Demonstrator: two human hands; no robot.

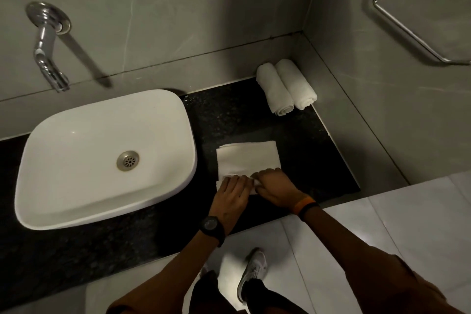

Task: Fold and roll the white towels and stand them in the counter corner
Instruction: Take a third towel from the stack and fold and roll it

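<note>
A folded white towel [248, 158] lies flat on the black counter [229, 120], right of the sink. My left hand [233, 196] and my right hand [276, 187] press side by side on its near edge, fingers curled over a small roll of cloth. Two rolled white towels [286, 86] sit next to each other in the counter's back right corner, against the wall.
A white basin [63, 150] fills the counter's left half, with a chrome wall tap [47, 51] above it. A chrome towel rail [407, 20] hangs on the right wall. Grey tiled walls close the corner. White floor tiles and my shoe [252, 273] show below.
</note>
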